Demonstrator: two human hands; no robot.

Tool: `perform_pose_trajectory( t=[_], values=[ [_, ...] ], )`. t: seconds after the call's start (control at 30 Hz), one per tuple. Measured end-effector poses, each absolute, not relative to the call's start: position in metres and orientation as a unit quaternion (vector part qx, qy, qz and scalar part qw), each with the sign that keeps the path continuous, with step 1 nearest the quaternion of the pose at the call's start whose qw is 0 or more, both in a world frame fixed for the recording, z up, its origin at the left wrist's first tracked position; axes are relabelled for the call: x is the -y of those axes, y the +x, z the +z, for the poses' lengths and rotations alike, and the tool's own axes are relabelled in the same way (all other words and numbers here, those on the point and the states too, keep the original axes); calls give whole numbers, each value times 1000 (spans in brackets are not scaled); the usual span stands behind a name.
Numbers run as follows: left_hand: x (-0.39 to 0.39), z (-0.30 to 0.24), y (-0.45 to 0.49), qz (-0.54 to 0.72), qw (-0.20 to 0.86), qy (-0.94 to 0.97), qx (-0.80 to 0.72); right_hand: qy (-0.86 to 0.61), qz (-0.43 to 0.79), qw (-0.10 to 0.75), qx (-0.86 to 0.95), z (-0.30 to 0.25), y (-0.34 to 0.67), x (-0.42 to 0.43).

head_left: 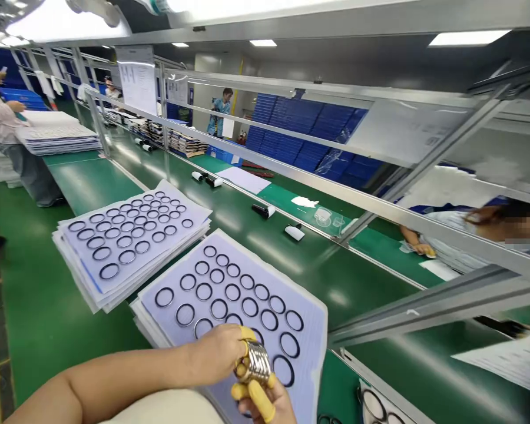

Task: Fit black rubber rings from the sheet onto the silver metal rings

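My left hand (218, 354) reaches in from the left, yellow covers on its fingertips, its fingers closed on a small stack of shiny metal rings (258, 360). From below, my right hand (265, 401), also with yellow finger covers, grips the same stack. Both hands are above a white foam sheet (311, 306) on which dark-edged rings (249, 307) lie in rows. Some of those rings are hidden behind my hands and forearm. Further left, a second stack of sheets (194, 219) carries similar rings (124, 241).
A green conveyor belt (274, 259) runs beyond the sheets, with black-and-white pieces (264, 210) on it. A metal frame (371, 277) rises at the right. More rings (374, 405) lie at lower right. Co-workers sit or stand across the line and at far left.
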State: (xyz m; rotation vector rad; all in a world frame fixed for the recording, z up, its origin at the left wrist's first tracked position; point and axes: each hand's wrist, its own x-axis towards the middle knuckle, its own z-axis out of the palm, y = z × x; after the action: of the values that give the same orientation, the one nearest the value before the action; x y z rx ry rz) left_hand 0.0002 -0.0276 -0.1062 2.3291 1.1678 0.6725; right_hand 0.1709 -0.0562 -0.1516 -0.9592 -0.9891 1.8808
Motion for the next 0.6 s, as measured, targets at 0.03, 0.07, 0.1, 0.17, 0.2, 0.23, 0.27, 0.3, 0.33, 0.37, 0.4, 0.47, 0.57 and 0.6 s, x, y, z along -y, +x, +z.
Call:
perform_pose_trajectory(
  t=[0.03, 0.07, 0.1, 0.17, 0.2, 0.23, 0.27, 0.3, 0.33, 0.37, 0.4, 0.47, 0.57, 0.6],
  values=[
    [26, -110, -2, 245, 213, 845, -425, -391, 734, 392, 394, -154, 165, 53],
    [25, -114, -4, 245, 205, 846, -427, -403, 725, 392, 399, -157, 160, 50],
    [24, -117, -5, 244, 199, 846, -430, -415, 715, 393, 404, -160, 155, 48],
    [21, -124, -8, 246, 195, 843, -436, -441, 690, 397, 415, -165, 150, 45],
    [20, -127, -10, 253, 196, 839, -439, -457, 674, 398, 422, -167, 149, 42],
    [19, -130, -12, 267, 194, 833, -443, -475, 655, 400, 431, -169, 151, 39],
    [18, -133, -14, 286, 192, 826, -446, -493, 633, 403, 440, -169, 154, 33],
    [16, -136, -17, 306, 188, 818, -449, -514, 606, 407, 451, -169, 161, 25],
    [15, -139, -20, 324, 183, 811, -452, -536, 573, 412, 463, -169, 169, 15],
    [13, -143, -24, 338, 178, 805, -455, -560, 536, 417, 475, -169, 180, 1],
    [12, -146, -29, 349, 172, 799, -458, -589, 489, 422, 486, -169, 192, -14],
    [11, -154, -39, 360, 166, 790, -468, -653, 385, 416, 502, -171, 219, -48],
    [17, -173, -56, 355, 164, 777, -493, -725, 255, 366, 525, -181, 253, -95],
    [22, -181, -63, 351, 166, 772, -502, -735, 227, 344, 539, -186, 260, -107]
  ],
)
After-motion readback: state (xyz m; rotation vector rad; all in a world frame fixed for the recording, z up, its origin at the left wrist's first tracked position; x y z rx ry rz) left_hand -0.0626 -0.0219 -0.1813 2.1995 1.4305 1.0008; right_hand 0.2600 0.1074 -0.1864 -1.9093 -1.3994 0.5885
